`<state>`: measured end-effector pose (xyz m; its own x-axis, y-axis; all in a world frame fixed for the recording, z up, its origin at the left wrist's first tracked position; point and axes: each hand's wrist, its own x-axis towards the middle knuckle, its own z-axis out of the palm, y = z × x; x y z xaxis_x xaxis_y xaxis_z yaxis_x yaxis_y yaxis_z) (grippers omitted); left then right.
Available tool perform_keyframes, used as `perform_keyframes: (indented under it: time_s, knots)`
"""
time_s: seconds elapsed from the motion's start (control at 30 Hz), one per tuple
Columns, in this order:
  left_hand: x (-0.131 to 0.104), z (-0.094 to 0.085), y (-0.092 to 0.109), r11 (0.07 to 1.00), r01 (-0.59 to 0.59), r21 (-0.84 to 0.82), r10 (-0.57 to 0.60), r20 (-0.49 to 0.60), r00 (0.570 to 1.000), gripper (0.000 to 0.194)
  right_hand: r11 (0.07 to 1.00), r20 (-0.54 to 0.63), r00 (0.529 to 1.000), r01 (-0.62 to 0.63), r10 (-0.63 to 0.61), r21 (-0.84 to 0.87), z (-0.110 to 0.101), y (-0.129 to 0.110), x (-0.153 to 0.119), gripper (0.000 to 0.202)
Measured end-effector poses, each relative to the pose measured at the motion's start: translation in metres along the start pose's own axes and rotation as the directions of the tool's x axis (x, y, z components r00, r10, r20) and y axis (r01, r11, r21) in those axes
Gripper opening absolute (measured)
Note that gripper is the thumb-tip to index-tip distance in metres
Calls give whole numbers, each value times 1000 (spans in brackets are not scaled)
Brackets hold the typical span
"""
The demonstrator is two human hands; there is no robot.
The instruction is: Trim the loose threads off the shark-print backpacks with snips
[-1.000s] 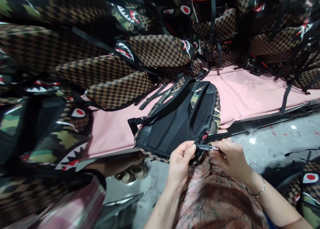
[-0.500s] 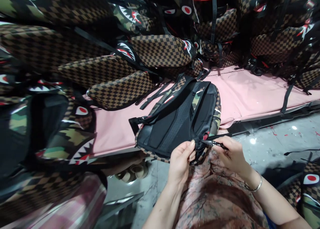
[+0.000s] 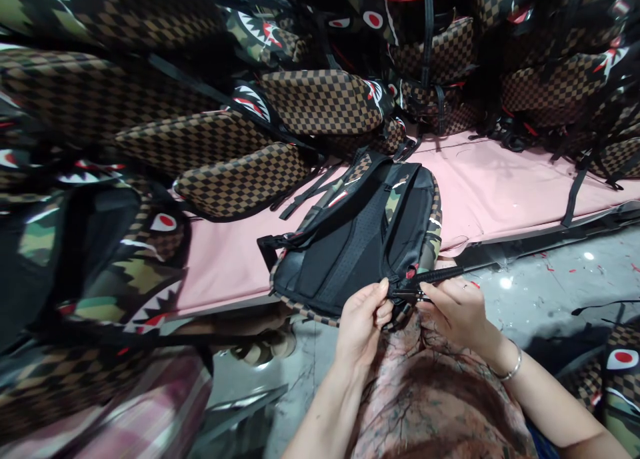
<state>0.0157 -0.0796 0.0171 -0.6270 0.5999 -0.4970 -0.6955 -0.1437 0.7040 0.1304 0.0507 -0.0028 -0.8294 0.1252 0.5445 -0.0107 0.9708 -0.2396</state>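
Our left hand point(image 3: 364, 315) pinches the backpack point(image 3: 345, 262) near its lower corner, mid-frame; our right hand point(image 3: 456, 309) grips a small dark tool point(image 3: 411, 295). The backpack lies straps-up on the pink tabletop point(image 3: 500, 185), contents hidden from us.

The backpack point(image 3: 345, 255) has a matt, dimpled cloth back; the worktop point(image 3: 500, 192) wears smooth sheeting with a soft sheen; the bracelet point(image 3: 515, 367) is shiny metal, the floor point(image 3: 555, 275) glossy
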Motion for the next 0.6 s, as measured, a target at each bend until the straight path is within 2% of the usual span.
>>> perform_keyframes:
  time_s: [0.27, 0.6]
  knots:
    - [0, 1, -1, 1000, -6, 26, 6, 0, 1000, 39, 983, 56, 989, -142, 136, 120, -3, -4, 1, 33]
    - [-1, 2, 0, 1000, -8, 9, 8, -6, 1000, 38, 996, 46, 995, -84, 85, -34, -4, -7, 2, 36]
